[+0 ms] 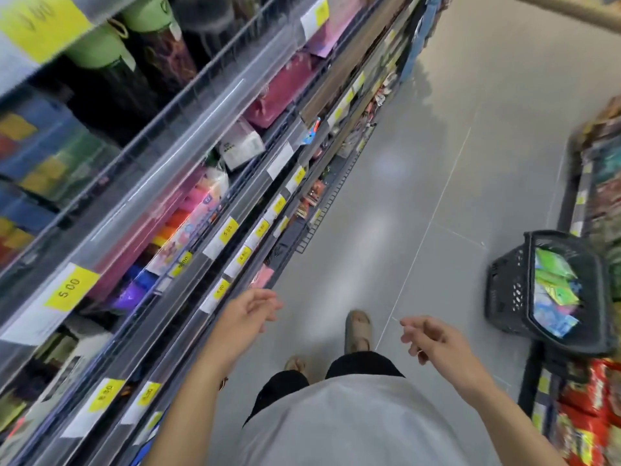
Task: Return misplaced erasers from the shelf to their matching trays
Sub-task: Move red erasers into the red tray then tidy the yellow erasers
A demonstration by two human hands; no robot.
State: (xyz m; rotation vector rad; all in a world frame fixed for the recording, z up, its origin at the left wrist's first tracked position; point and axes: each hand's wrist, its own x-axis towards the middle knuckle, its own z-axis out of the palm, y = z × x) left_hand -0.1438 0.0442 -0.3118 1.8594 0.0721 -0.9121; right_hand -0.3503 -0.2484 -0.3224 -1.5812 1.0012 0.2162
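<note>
a: where are the hands?

b: both hang over the grey floor [420, 163] of a shop aisle. the left hand [247, 316] is beside the shelf [188, 210] edge, fingers loosely spread, holding nothing. the right hand [433, 336] is out in the aisle, fingers relaxed, also holding nothing.

a: and the erasers?

b: can't tell; the shelf goods are too blurred. a black basket [510, 284] with bright packets stands on the right.
</note>
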